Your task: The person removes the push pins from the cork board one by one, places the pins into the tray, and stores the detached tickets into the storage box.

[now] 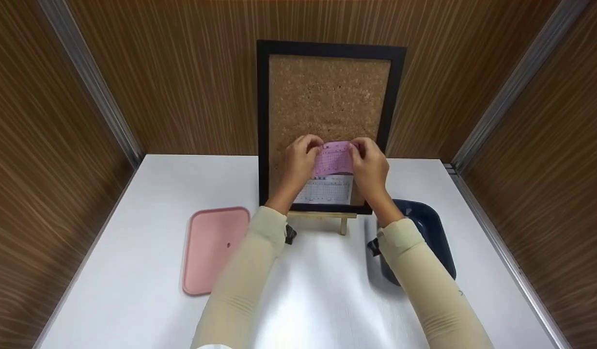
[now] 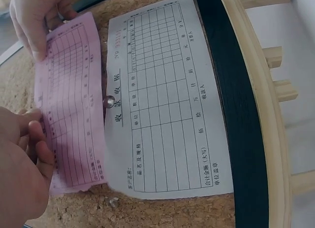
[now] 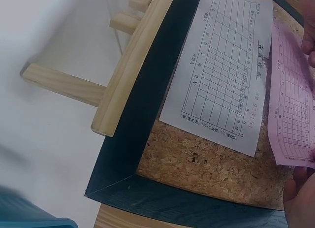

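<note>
A pink receipt slip (image 1: 335, 158) is stretched between my two hands in front of the corkboard (image 1: 330, 97). My left hand (image 1: 301, 160) pinches its left edge, and my right hand (image 1: 370, 165) pinches the right edge near the top corner. Below it, a white receipt slip (image 2: 157, 100) lies on the lower part of the cork, with a clear pushpin (image 2: 109, 101) at its top edge. In the right wrist view the pink slip's lower edge runs alongside the white slip's top edge. Another clear pin (image 2: 112, 202) shows on the cork beside the white slip.
The black-framed board leans on a wooden easel (image 1: 343, 225). A pink tray (image 1: 213, 252) with a small dark spot on it lies on the white table at left. At right, a dark blue tray (image 1: 432, 228) sits partly under my right forearm. Wood-patterned walls enclose the table.
</note>
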`<state>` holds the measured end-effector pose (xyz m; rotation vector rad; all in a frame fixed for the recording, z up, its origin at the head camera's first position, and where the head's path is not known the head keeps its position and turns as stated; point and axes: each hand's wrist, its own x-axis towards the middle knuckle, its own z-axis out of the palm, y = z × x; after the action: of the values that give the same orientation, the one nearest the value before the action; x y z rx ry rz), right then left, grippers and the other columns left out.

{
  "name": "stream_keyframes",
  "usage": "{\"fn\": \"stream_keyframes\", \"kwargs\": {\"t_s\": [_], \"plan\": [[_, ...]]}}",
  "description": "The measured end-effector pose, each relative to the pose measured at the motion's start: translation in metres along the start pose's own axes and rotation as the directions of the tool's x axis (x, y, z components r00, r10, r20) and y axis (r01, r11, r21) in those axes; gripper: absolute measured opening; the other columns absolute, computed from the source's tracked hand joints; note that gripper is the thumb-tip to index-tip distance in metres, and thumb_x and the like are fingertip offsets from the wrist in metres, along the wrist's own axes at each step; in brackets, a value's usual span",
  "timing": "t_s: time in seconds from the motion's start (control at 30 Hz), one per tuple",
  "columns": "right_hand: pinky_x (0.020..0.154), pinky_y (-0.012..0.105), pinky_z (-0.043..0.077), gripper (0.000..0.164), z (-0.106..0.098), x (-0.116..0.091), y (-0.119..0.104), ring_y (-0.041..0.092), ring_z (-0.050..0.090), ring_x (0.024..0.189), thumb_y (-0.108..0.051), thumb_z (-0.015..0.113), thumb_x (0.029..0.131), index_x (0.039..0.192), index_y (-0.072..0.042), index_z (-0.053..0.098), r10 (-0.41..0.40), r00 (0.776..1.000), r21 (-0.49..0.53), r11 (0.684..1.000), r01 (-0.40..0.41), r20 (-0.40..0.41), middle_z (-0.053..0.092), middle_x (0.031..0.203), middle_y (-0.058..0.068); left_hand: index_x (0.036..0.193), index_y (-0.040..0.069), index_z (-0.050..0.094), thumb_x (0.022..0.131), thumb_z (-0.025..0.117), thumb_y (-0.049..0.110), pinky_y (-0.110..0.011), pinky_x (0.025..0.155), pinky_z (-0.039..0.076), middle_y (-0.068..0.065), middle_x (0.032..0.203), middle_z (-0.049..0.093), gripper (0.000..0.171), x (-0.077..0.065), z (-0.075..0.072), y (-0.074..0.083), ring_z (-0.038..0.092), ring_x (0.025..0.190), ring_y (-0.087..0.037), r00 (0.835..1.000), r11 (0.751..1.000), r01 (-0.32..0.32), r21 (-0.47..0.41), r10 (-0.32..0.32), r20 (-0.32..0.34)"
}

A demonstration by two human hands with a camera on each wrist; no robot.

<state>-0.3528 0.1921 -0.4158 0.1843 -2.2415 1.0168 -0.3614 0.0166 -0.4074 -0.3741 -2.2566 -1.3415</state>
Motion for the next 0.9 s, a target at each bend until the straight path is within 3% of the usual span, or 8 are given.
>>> {"fn": "stream_keyframes", "kwargs": {"t_s": [0.27, 0.67, 0.9], "plan": [[0.076, 0.037, 0.048, 0.020, 0.001, -0.001, -0.002, 0.019, 0.062, 0.085, -0.028, 0.062, 0.101, 0.106, -0.010, 0.068, -0.027, 0.999, -0.050, 0.998, 0.026, -0.018, 0.068, 0.097, 0.005, 0.096, 0.007, 0.069, 0.095, 0.065, 0.002, -0.027, 0.085, 0.051, -0.005, 0.098, 0.070, 0.006, 0.001, -0.007, -0.001, 0.063, 0.093, -0.013, 0.996, 0.992, 0.048, -0.115, -0.038, 0.083], [0.076, 0.035, 0.050, 0.019, 0.002, -0.005, -0.007, 0.018, 0.062, 0.085, -0.027, 0.062, 0.102, 0.107, -0.010, 0.068, -0.055, 0.998, -0.006, 0.998, 0.055, -0.017, 0.068, 0.098, 0.004, 0.107, 0.012, 0.070, 0.099, 0.063, 0.012, -0.028, 0.092, 0.052, -0.001, 0.105, 0.069, 0.010, -0.003, -0.014, -0.001, 0.061, 0.100, -0.014, 0.982, 0.968, 0.135, -0.212, -0.103, 0.157], [0.075, 0.033, 0.047, 0.019, -0.001, -0.010, -0.003, 0.018, 0.060, 0.084, -0.026, 0.062, 0.101, 0.106, -0.008, 0.068, -0.052, 0.999, 0.012, 0.999, 0.052, -0.012, 0.067, 0.096, 0.005, 0.109, 0.008, 0.072, 0.100, 0.063, 0.014, -0.026, 0.083, 0.050, -0.003, 0.104, 0.069, 0.014, -0.010, -0.016, -0.008, 0.058, 0.094, -0.013, 0.977, 0.945, 0.152, -0.290, -0.100, 0.186]]}}
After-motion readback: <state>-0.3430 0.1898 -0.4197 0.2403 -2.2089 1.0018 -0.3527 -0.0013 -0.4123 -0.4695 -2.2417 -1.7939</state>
